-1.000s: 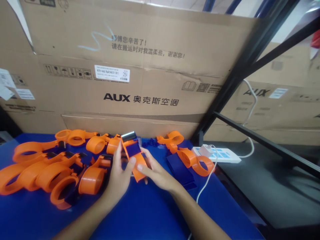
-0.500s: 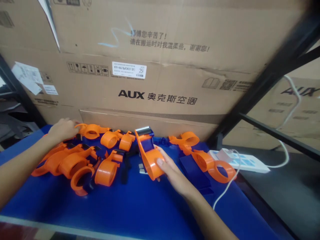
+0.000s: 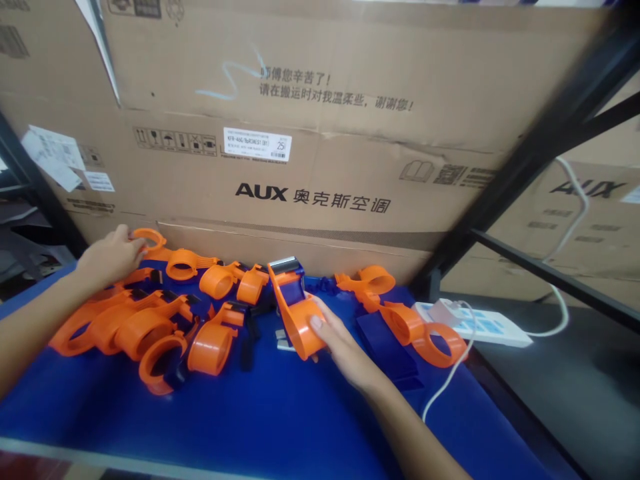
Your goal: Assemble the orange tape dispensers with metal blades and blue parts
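My right hand [image 3: 336,339] is closed around the ring of an orange tape dispenser [image 3: 306,325], which stands tilted with its blue part and black-and-silver head pointing up. At the back left, my left hand [image 3: 111,256] pinches the edge of another dispenser's orange ring [image 3: 151,237]; the fingertips are partly hidden. Just right of it lies an orange dispenser [image 3: 184,264] on its side. Below the left hand, several orange dispensers [image 3: 145,333] with blue and black heads lie crowded together. One more dispenser [image 3: 213,348] rests between the two hands.
All this lies on a blue tabletop [image 3: 240,427]. Orange dispenser bodies [image 3: 377,280] and flat dark blue pieces [image 3: 387,347] lie at right, by a white power strip [image 3: 487,325] with a cable. Behind stands a large cardboard box [image 3: 320,160]; a black metal frame [image 3: 505,180] slants at right.
My left hand has moved left and slightly up, and an orange ring now shows raised at its fingertips. My right hand still holds its dispenser in nearly the same place.
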Available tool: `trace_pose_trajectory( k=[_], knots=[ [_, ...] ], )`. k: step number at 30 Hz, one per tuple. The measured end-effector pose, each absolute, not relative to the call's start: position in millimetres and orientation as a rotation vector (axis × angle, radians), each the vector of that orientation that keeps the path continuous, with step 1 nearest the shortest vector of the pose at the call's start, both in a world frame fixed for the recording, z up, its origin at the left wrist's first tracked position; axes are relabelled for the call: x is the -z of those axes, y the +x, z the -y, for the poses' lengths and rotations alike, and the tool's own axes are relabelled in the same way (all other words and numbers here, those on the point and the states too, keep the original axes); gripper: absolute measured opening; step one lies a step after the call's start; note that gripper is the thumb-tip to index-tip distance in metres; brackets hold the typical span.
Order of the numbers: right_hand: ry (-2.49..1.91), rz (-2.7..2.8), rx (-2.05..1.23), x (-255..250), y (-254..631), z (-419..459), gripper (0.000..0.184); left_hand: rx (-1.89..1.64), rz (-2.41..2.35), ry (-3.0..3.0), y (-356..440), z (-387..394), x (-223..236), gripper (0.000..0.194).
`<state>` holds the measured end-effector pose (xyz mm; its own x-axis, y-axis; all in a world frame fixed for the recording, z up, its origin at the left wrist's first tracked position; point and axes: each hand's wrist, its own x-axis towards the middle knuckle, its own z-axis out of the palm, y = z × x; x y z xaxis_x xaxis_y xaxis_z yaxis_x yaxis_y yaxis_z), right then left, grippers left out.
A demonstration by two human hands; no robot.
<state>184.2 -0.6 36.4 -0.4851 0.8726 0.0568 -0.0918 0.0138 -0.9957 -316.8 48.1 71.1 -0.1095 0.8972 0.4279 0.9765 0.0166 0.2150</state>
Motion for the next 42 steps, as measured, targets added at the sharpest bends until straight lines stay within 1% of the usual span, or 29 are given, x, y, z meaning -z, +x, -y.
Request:
trace_pose_trajectory(
  k=[4, 6, 8, 11, 12, 15, 16, 18, 20, 21, 23, 24, 26, 28, 31, 35, 42],
  knots=[
    [-0.869, 1.479, -1.649, -38.9, 181.3, 2.8, 0.070, 0.457, 1.915, -1.777, -307.9, -21.3, -98.2, 0.045],
    [-0.875, 1.438, -1.770, -38.4, 179.9, 2.8, 0.064, 0.459, 1.834, -1.673, -295.6, -8.7, -112.0, 0.050],
    [-0.872, 1.392, -1.884, -36.5, 178.3, 2.8, 0.058, 0.555, 1.811, -1.610, -276.9, 0.4, -123.6, 0.053],
    [-0.856, 1.311, -1.982, -32.3, 175.5, 3.5, 0.055, 0.809, 1.786, -1.540, -236.2, 7.2, -133.2, 0.052],
    [-0.850, 1.287, -1.997, -31.0, 174.7, 3.8, 0.054, 0.890, 1.770, -1.545, -219.8, 8.5, -133.8, 0.050],
    [-0.828, 1.244, -1.988, -29.0, 174.6, 3.8, 0.052, 1.080, 1.718, -1.758, -167.5, 12.3, -128.1, 0.034],
    [-0.825, 1.239, -1.979, -29.0, 175.5, 3.5, 0.052, 1.139, 1.724, -1.829, -150.3, 13.9, -124.3, 0.031],
    [-0.835, 1.251, -1.968, -29.5, 178.4, 2.9, 0.052, 1.235, 1.786, -1.945, -118.0, 17.4, -115.0, 0.032],
    [-0.865, 1.301, -1.979, -29.9, 181.0, 2.9, 0.052, 1.444, 1.853, -2.023, -88.6, 20.8, -103.7, 0.033],
    [-0.880, 1.334, -1.989, -29.8, 181.8, 3.2, 0.052, 1.618, 1.876, -2.089, -74.7, 22.4, -97.3, 0.033],
    [-0.898, 1.387, -2.002, -29.0, 181.8, 3.8, 0.052, 2.086, 1.861, -2.210, -48.4, 25.1, -82.3, 0.035],
    [-0.899, 1.403, -2.002, -28.4, 181.3, 4.1, 0.052, 2.249, 1.898, -2.225, -36.4, 26.0, -73.7, 0.037],
    [-0.898, 1.425, -1.985, -27.0, 179.9, 4.1, 0.054, 2.488, 1.955, -2.203, -16.4, 26.8, -55.4, 0.037],
    [-0.925, 1.443, -1.946, -25.6, 179.0, 3.3, 0.058, 2.630, 1.959, -2.152, -4.5, 25.5, -38.0, 0.035],
    [-1.021, 1.469, -1.859, -24.3, 179.4, 1.5, 0.061, 2.637, 1.971, -2.013, -3.0, 21.3, -17.8, 0.036],
    [-1.071, 1.447, -1.812, -25.1, 180.0, -0.2, 0.059, 2.551, 2.004, -1.915, -15.7, 18.5, -0.6, 0.037],
    [-1.022, 1.397, -1.851, -26.9, 178.5, 1.9, 0.056, 2.420, 1.950, -1.999, -29.0, 16.7, 10.6, 0.031]
  ],
)
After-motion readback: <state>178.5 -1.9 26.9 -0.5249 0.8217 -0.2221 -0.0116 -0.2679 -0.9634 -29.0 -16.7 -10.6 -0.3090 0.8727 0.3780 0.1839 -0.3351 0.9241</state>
